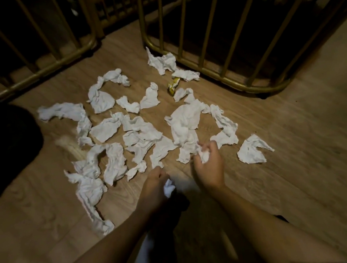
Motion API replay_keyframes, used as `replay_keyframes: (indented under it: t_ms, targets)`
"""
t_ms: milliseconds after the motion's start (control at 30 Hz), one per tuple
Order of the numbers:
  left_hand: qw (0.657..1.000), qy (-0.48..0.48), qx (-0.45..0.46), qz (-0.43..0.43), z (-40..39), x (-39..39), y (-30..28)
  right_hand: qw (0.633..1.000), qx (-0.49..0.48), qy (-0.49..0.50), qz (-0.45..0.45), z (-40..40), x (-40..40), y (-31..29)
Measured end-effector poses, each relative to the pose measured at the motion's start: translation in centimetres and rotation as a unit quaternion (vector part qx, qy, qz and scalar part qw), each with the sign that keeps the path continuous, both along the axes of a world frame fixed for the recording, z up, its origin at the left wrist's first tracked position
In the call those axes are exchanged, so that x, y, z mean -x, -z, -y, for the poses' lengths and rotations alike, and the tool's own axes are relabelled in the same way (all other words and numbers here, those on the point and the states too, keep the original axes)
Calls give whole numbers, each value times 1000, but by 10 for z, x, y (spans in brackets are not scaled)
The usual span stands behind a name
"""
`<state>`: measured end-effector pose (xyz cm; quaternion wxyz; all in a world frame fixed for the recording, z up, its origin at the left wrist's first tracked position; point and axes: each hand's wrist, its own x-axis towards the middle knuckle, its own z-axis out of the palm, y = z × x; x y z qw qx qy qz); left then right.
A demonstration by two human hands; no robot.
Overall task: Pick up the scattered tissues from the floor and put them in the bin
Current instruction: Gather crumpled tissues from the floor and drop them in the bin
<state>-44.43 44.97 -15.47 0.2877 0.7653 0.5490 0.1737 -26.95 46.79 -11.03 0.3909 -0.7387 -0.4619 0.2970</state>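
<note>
At the far left a dark rounded shape (6, 150) is cut off by the frame edge and too dim to identify; a blurred pale smear lies on the wooden floor (295, 141) just beside it. Crumpled white tissues (105, 129) are scattered across the floor's middle, some touching or overlapping. Behind them stand a left gold metal rack (43, 65) and a right gold metal rack (215, 73), their interiors lost in shadow. The left hand (155, 184) is closed around a balled tissue (168, 188) above a dark opening that is hard to make out. The right hand (208, 164) is clamped on a tissue wad (204, 156). A small yellow wrapper (173, 86) lies near the right rack; its print is unreadable. A lone tissue (252, 151) sits apart at the right.
</note>
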Motion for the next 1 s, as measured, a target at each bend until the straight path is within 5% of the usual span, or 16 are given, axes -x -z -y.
replay_keyframes:
  t_ms: [233,533,733,800,900,1000]
  targets:
    - [968,-195,15,157,-35,33,-66,988,-118,-102,-22,-64,93,-54]
    - [878,-384,-117,259,-73,152,-159,948,-249,-196,8,-89,195,-117]
    - [721,-517,-153,435,-89,233,-220,954,-116,-238,-142,-108,271,-179]
    - [704,-556,-167,409,-97,257,-241,945,-29,-207,-252,-116,303,-202]
    - [696,-605,-182,341,-99,291,-260,857,130,-148,-475,-128,351,-233]
    - [694,-642,-147,292,-97,319,-272,793,181,-179,-553,-132,396,-255]
